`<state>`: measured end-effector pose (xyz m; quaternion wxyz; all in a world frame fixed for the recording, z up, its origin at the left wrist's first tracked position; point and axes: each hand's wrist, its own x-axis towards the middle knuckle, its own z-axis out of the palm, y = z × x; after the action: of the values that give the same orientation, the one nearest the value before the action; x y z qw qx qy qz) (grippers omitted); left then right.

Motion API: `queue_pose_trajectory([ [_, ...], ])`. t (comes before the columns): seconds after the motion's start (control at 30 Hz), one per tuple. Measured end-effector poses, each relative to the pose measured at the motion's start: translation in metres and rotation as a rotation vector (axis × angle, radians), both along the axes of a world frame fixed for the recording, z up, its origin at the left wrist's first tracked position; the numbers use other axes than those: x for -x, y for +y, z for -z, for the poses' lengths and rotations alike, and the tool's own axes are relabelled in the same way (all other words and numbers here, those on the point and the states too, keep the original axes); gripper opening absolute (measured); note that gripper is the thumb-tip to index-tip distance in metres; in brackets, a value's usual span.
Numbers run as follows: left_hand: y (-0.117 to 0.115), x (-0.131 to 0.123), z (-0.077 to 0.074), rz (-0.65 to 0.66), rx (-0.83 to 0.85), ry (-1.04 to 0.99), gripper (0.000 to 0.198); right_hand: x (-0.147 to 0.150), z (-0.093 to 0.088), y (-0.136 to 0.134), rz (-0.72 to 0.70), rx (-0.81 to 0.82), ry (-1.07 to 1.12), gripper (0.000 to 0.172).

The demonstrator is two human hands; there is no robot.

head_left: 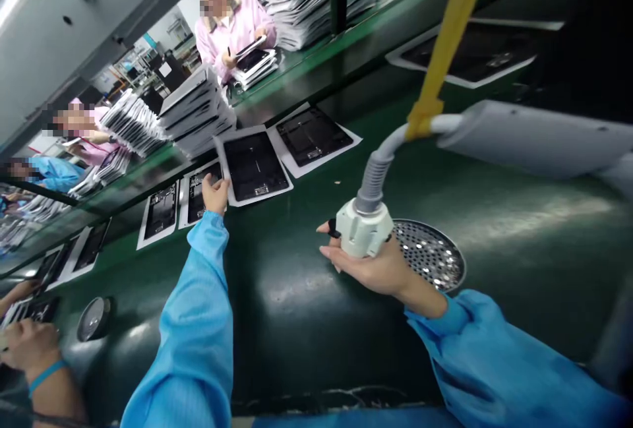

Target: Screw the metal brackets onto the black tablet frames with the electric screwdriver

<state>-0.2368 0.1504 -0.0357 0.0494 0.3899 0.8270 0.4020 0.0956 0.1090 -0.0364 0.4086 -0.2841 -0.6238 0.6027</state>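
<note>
Taking the perforated tray [435, 253] as my mark, I see a co-worker's hand [32, 347] far to its left, then a small round dish [93, 319]. Left of and beyond the tray, my left hand [215, 196] is at the near-left edge of the large dark panel [256, 167], thumb and forefinger apart; I can't tell whether they grip. Just left of the tray, the white hose fitting [363, 227] partly hides my right hand [380, 270]; whether its fingers clamp anything, I can't tell.
</note>
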Motion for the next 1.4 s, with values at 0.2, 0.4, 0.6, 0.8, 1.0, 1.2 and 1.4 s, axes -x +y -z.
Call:
queue_pose_trajectory([
  [0.2, -0.045, 0.060, -0.017, 0.147, 0.485, 0.290, 0.034, 0.001, 0.000, -0.003, 0.031, -0.021, 0.023, 0.021],
  [0.4, -0.063, 0.086, -0.015, 0.260, 0.740, 0.518, 0.025, 0.001, -0.002, -0.002, 0.012, -0.022, 0.054, 0.019],
  [0.6, -0.076, 0.068, -0.012, 0.259, 0.613, 0.759, 0.035, -0.001, -0.001, 0.003, 0.019, 0.016, 0.053, 0.024],
  [0.8, -0.121, 0.010, -0.011, 0.322, 0.222, 0.988, 0.031, -0.004, -0.004, 0.007, 0.047, -0.015, 0.046, 0.022],
  [1.0, -0.162, -0.092, -0.026, 0.703, -0.213, 1.109, 0.051, -0.019, -0.012, 0.017, 0.192, -0.086, 0.051, 0.023],
  [1.2, -0.156, -0.165, -0.011, 0.946, -0.180, 0.975, 0.030, -0.035, -0.009, 0.039, 0.340, -0.102, 0.115, 0.021],
  [1.4, -0.156, -0.189, 0.035, 0.946, 0.058, 0.755, 0.018, -0.035, 0.003, 0.046, 0.413, -0.105, 0.116, 0.020],
])
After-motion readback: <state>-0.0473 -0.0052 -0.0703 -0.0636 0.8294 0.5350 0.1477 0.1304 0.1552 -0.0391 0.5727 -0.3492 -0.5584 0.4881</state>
